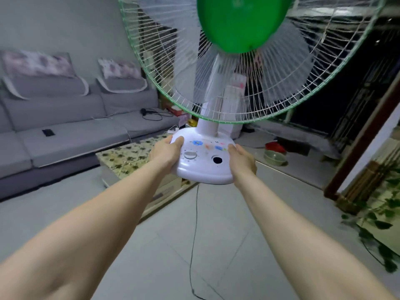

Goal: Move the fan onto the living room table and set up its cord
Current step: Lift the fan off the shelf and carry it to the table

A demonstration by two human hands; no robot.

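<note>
I hold a white table fan (205,167) in the air in front of me, upright. It has a green-rimmed wire cage and a green hub. My left hand (165,153) grips the left side of its base. My right hand (241,162) grips the right side. A thin black cord (193,239) hangs from under the base down to the tiled floor. The low living room table (127,158), with a leaf-patterned top, stands just beyond and below the fan, to the left.
A grey sofa (71,131) runs along the left wall with a dark phone and a black cable on its seats. A white power strip (174,129) lies at the table's far end. A green bowl (275,158) and a leafy plant (376,224) sit on the right.
</note>
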